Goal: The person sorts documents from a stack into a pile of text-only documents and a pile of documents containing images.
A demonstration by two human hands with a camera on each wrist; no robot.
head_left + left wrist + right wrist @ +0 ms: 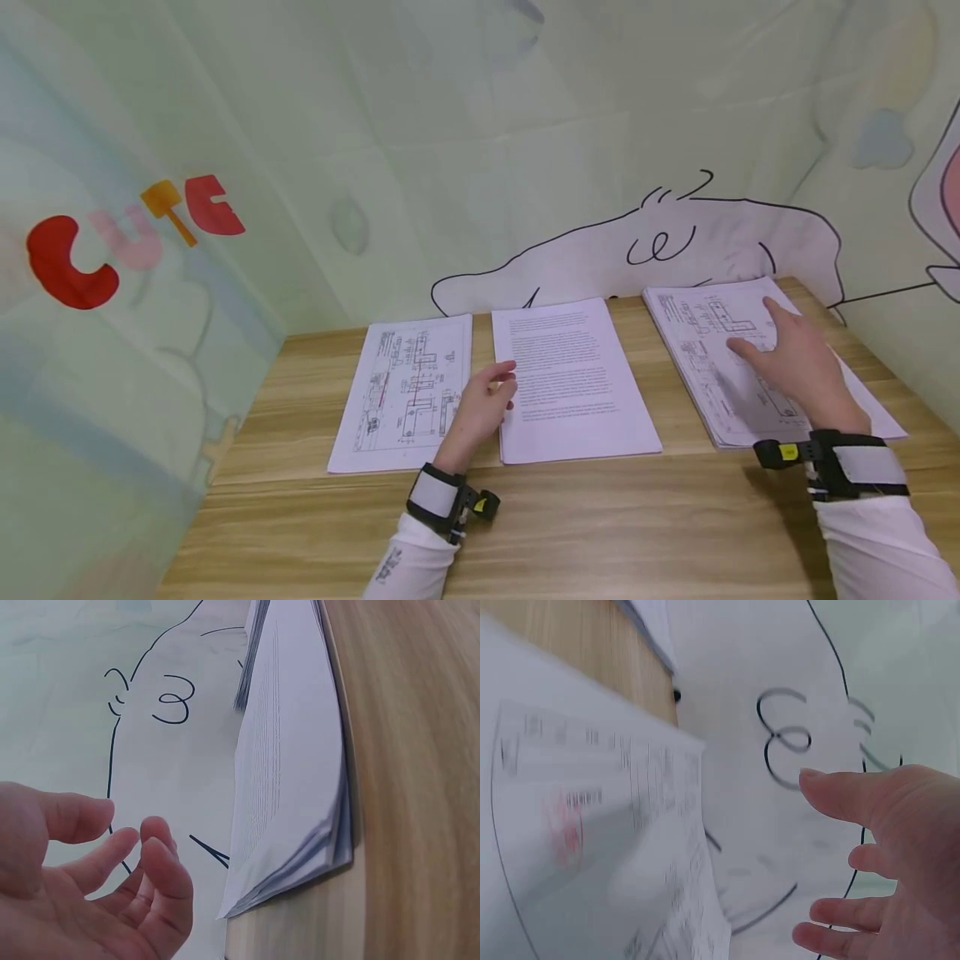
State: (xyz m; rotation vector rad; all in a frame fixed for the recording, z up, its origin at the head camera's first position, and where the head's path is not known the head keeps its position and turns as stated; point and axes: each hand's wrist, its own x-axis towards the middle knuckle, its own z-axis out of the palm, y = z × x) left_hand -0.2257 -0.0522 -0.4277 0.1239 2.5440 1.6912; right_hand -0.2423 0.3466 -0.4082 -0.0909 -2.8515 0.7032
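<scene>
Three paper piles lie side by side on a wooden table. My left hand (483, 406) hovers in the gap between the left pile (390, 400) of printed drawings and the middle stack (570, 383) of text pages. Its fingers are loosely bent with nothing between them; the left wrist view shows the middle stack (292, 765) beside them, its near corner sheets fanned apart. Over the right stack (697, 375) of drawings is my right hand (806, 367), thumb and fingers spread. In the right wrist view, that hand (900, 855) holds nothing, and the top drawing (592, 825) lies beside it.
The wooden table (600, 525) runs back to a pale wall covering (450, 167) with cartoon lines and coloured letters. Each wrist wears a strap with a small camera, the left strap (437, 497) and the right strap (862, 465).
</scene>
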